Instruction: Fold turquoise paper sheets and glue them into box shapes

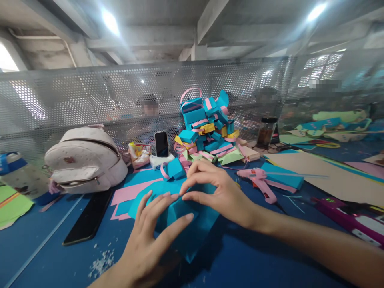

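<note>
A folded piece of blue paper (192, 242) with a pointed lower corner is in front of me, above the blue tabletop. My left hand (151, 230) rests on its left side, fingers stretched and spread, thumb pointing right across the paper. From the right, my right hand (220, 194) pinches the paper's upper fold between thumb and fingertips, close to the left fingertips. The pinched part is mostly hidden. Just beyond stands a small blue paper box (175, 169) with a pink strip handle.
Blue, pink and yellow paper boxes form a pile (207, 132) at the back. A pink glue gun (259, 182) lies right, near a magenta device (348, 218). Left are a white backpack (87, 160), a black phone (88, 218) and a bottle (25, 178). A perforated screen (90, 96) stands behind.
</note>
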A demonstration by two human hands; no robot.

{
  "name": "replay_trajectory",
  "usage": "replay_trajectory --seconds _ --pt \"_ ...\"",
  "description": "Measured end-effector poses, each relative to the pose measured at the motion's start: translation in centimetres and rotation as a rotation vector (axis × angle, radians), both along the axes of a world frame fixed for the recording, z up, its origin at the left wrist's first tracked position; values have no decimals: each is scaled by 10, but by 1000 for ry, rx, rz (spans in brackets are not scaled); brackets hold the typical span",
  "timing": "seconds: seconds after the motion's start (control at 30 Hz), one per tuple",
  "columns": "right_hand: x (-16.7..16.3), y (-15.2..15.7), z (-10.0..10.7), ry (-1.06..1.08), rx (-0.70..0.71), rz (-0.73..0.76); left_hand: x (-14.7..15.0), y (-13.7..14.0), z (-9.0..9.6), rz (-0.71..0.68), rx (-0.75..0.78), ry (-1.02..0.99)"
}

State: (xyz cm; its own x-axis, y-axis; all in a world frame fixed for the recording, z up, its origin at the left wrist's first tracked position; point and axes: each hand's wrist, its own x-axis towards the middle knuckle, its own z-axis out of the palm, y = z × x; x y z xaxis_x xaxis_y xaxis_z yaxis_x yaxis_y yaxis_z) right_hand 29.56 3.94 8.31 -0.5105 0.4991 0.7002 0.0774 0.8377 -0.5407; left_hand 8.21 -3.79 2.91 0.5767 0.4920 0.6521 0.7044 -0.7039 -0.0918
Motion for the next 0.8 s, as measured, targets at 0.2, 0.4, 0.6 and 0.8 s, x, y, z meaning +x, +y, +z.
replay_trajectory --seconds 0.2,0.4,0.6,0.8 --pt "0 -1 5 -42 -92 51 -2 2 3 -12 21 63" --pt "-3 0 7 -9 -244 106 -5 1 4 -8 7 80" --pt "-4 1 6 22 -234 87 -4 -2 7 -75 -128 -123" --pt "-6 -8 -2 -59 -181 74 1 -8 25 14 -317 -388"
